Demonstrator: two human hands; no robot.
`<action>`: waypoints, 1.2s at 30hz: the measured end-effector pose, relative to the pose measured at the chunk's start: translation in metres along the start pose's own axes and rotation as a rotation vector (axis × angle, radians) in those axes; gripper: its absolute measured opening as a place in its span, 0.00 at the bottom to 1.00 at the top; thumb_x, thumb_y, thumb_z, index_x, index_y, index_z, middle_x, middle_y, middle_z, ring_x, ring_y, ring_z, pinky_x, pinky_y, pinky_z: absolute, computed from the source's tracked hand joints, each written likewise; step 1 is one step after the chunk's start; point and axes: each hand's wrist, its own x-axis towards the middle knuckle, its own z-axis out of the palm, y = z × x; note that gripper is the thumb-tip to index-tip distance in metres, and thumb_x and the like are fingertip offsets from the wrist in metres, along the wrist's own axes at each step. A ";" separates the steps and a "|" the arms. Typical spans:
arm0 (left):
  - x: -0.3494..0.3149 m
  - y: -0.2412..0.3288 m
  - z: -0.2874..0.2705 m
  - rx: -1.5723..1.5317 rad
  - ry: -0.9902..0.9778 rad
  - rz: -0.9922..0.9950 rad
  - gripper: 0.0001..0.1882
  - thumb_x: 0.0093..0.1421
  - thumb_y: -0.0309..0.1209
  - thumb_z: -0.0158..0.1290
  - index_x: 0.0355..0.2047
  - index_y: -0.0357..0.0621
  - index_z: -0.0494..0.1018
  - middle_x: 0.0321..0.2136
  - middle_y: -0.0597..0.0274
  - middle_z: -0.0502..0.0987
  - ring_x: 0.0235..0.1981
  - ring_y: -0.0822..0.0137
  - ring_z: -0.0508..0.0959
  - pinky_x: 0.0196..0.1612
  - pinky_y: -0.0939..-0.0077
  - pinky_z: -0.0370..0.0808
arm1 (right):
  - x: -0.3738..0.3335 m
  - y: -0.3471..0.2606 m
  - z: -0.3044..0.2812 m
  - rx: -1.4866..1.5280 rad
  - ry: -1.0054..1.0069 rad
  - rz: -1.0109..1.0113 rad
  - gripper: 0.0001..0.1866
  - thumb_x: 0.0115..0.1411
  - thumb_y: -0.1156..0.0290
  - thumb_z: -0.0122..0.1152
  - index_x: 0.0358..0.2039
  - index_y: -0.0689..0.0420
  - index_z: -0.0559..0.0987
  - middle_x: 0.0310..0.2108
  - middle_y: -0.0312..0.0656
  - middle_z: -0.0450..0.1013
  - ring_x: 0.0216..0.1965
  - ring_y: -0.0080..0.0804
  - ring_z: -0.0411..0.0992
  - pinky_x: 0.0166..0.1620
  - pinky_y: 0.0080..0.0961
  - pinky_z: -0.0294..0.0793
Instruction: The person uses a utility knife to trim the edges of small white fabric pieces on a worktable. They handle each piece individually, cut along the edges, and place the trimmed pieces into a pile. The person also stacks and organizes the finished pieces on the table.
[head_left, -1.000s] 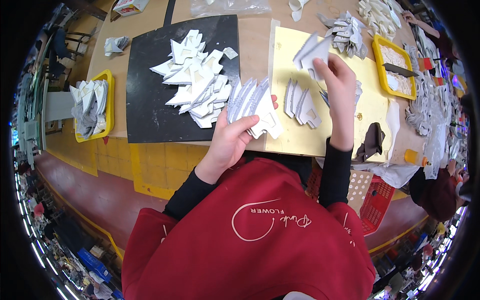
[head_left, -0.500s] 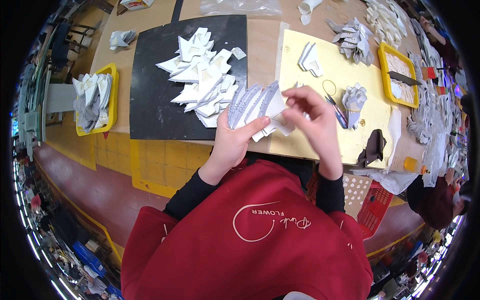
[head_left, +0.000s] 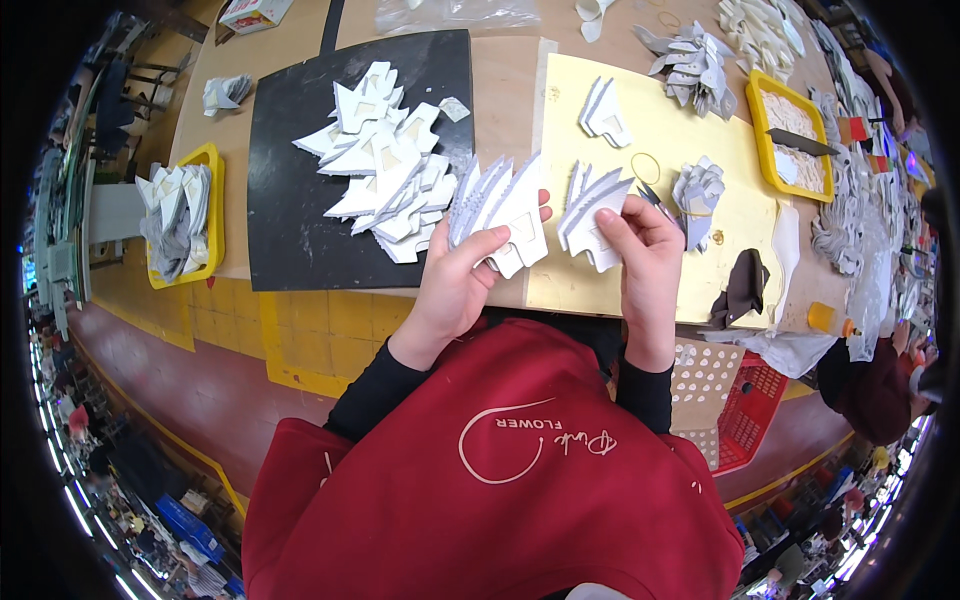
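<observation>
My left hand (head_left: 458, 278) is closed around a fanned bundle of cut pieces (head_left: 512, 222), white with grey serrated edges; its thumb presses on the front piece. Just to the right, my right hand (head_left: 645, 255) pinches a smaller fan of the same cut pieces (head_left: 592, 215) between thumb and fingers. A narrow gap separates the two bundles. Beyond my left hand, a heap of similar white pieces (head_left: 385, 170) lies on the black board (head_left: 290, 240). On the yellow sheet (head_left: 600, 290), a small group of matching pieces (head_left: 604, 112) lies flat.
Right of my right hand are a pen-like tool (head_left: 657, 203), a rubber band (head_left: 645, 168) and a banded grey bundle (head_left: 698, 200). A yellow tray (head_left: 215, 225) holding pieces stands at left, another yellow tray (head_left: 757, 120) at far right. A red basket (head_left: 745, 425) sits below the table edge.
My right hand, earlier reaching at the edge of the left hand's bundle, now holds a separate small fan to the right. The view has shifted slightly.
</observation>
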 end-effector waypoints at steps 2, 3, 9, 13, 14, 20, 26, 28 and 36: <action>0.000 0.001 -0.001 -0.024 0.026 -0.029 0.26 0.64 0.21 0.49 0.62 0.28 0.59 0.54 0.44 0.74 0.55 0.59 0.77 0.57 0.64 0.74 | 0.003 0.002 -0.009 -0.068 0.037 -0.032 0.08 0.61 0.77 0.65 0.39 0.68 0.80 0.31 0.37 0.79 0.30 0.15 0.73 0.37 0.13 0.73; 0.000 0.000 -0.001 -0.037 0.036 -0.044 0.26 0.64 0.21 0.51 0.61 0.29 0.60 0.53 0.46 0.75 0.54 0.61 0.77 0.56 0.66 0.74 | 0.006 0.008 -0.021 -0.210 0.039 0.022 0.10 0.60 0.77 0.65 0.42 0.65 0.81 0.33 0.35 0.78 0.33 0.16 0.71 0.38 0.14 0.69; -0.002 -0.008 -0.004 0.077 0.114 -0.033 0.22 0.62 0.22 0.57 0.56 0.31 0.66 0.47 0.54 0.78 0.47 0.67 0.79 0.48 0.72 0.77 | 0.008 0.026 -0.026 -0.975 0.272 -0.452 0.18 0.52 0.75 0.71 0.45 0.61 0.81 0.37 0.38 0.73 0.36 0.23 0.69 0.38 0.21 0.67; -0.002 -0.011 -0.004 0.103 0.097 -0.026 0.23 0.61 0.21 0.58 0.56 0.31 0.66 0.48 0.54 0.77 0.48 0.67 0.79 0.47 0.73 0.78 | -0.004 0.015 -0.010 -0.499 0.090 -0.316 0.18 0.52 0.78 0.70 0.45 0.62 0.81 0.37 0.37 0.71 0.32 0.20 0.66 0.36 0.18 0.66; -0.002 -0.012 -0.003 0.110 0.087 -0.031 0.24 0.61 0.21 0.58 0.57 0.31 0.66 0.48 0.54 0.77 0.48 0.68 0.79 0.47 0.73 0.78 | -0.006 0.015 -0.004 -0.395 0.033 -0.303 0.17 0.53 0.79 0.70 0.44 0.63 0.80 0.36 0.36 0.71 0.32 0.20 0.66 0.36 0.18 0.66; -0.006 -0.009 -0.001 0.031 0.045 -0.040 0.23 0.66 0.26 0.52 0.59 0.29 0.63 0.49 0.51 0.76 0.48 0.64 0.80 0.49 0.69 0.79 | -0.014 0.015 0.020 -0.197 -0.040 -0.267 0.06 0.61 0.81 0.62 0.39 0.69 0.78 0.33 0.34 0.69 0.33 0.16 0.66 0.37 0.14 0.66; -0.002 -0.004 -0.001 0.073 0.027 0.009 0.23 0.69 0.27 0.44 0.61 0.26 0.59 0.51 0.40 0.75 0.51 0.53 0.79 0.52 0.58 0.81 | -0.011 0.013 0.011 -0.020 -0.007 -0.083 0.07 0.63 0.79 0.62 0.39 0.70 0.79 0.32 0.33 0.74 0.33 0.15 0.68 0.38 0.14 0.68; -0.001 -0.002 0.002 0.100 0.044 0.020 0.23 0.69 0.27 0.44 0.61 0.26 0.59 0.51 0.37 0.75 0.52 0.51 0.79 0.51 0.56 0.82 | -0.011 0.013 0.008 -0.001 0.014 -0.045 0.07 0.63 0.78 0.62 0.40 0.69 0.79 0.31 0.32 0.74 0.32 0.14 0.68 0.37 0.13 0.68; 0.000 0.003 -0.006 0.179 0.109 0.070 0.23 0.67 0.25 0.48 0.60 0.25 0.61 0.50 0.38 0.76 0.51 0.52 0.80 0.50 0.59 0.82 | 0.015 -0.005 -0.034 -0.055 0.354 -0.234 0.10 0.63 0.75 0.63 0.43 0.66 0.81 0.27 0.31 0.74 0.27 0.15 0.65 0.32 0.12 0.63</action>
